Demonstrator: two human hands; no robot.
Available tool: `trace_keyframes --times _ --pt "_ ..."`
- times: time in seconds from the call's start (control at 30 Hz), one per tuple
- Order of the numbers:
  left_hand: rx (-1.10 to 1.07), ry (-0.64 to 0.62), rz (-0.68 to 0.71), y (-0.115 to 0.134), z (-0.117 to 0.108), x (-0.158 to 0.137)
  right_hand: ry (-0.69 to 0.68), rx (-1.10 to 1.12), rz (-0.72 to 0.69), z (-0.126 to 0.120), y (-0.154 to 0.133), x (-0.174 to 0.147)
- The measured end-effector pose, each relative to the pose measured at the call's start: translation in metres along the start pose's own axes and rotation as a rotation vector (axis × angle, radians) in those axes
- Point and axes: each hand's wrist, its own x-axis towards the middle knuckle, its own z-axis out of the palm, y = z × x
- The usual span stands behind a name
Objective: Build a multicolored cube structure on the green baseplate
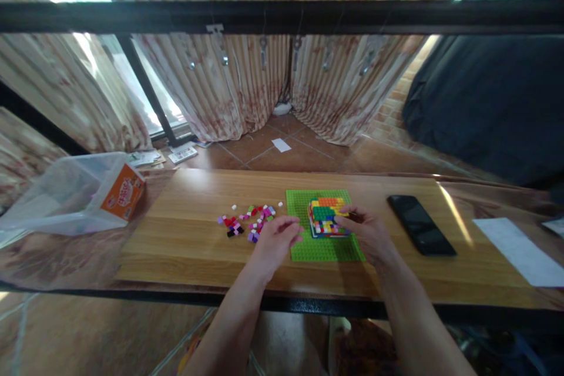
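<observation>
A low block built of many-coloured toy bricks sits on a green studded baseplate. Its top shows orange, yellow, green and blue bricks, with white and red in the front. My right hand is at the block's right side, thumb and forefinger closed about its upper edge; any small brick between the fingertips is hidden. Over the baseplate's left edge hovers my left hand, its fingers loosely bent and apart, with nothing visible in them. Just left of it lie loose bricks in pink, purple, red, white and black, partly covered by the hand.
A black phone lies right of the baseplate on the wooden table. Farther right is a white sheet of paper. A clear plastic bin with an orange label stands off the left end. A dark bar crosses above, before curtains.
</observation>
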Motion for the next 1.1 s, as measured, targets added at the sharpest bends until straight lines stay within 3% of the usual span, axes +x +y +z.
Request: trace_keyframes --times 0.13,0.23,0.33,0.43,0.53,0.6,0.77,0.83,0.93,1.1 --pt "0.005 0.029 0.037 0.003 -0.008 -0.001 0.061 0.030 -0.069 -0.005 -0.010 0.000" --pt "-0.009 0.064 0.087 0.007 -0.021 0.000 0.286 0.146 -0.237 -0.017 -0.025 0.002" --pt "0.006 0.108 0.135 0.014 -0.040 0.003 0.462 0.273 -0.295 -0.023 -0.037 0.001" --pt "0.153 0.236 0.216 0.023 -0.067 0.011 0.467 0.251 -0.378 -0.010 -0.044 -0.007" --pt "0.503 0.432 0.365 0.031 -0.100 0.017 0.395 0.091 -0.525 0.021 -0.044 -0.020" --pt "0.728 0.530 0.372 0.034 -0.118 0.017 0.298 -0.069 -0.565 0.046 -0.040 -0.030" --pt "1.083 0.486 0.284 0.029 -0.134 0.010 -0.238 -0.540 -0.571 0.101 -0.016 -0.047" --pt "1.193 0.416 0.300 0.026 -0.135 0.008 -0.360 -0.677 -0.577 0.116 -0.004 -0.048" --pt "1.282 0.333 0.293 0.023 -0.139 0.006 -0.388 -0.829 -0.568 0.130 0.010 -0.046" --pt "1.330 0.308 0.252 0.023 -0.149 0.005 -0.387 -0.957 -0.611 0.145 0.022 -0.044"
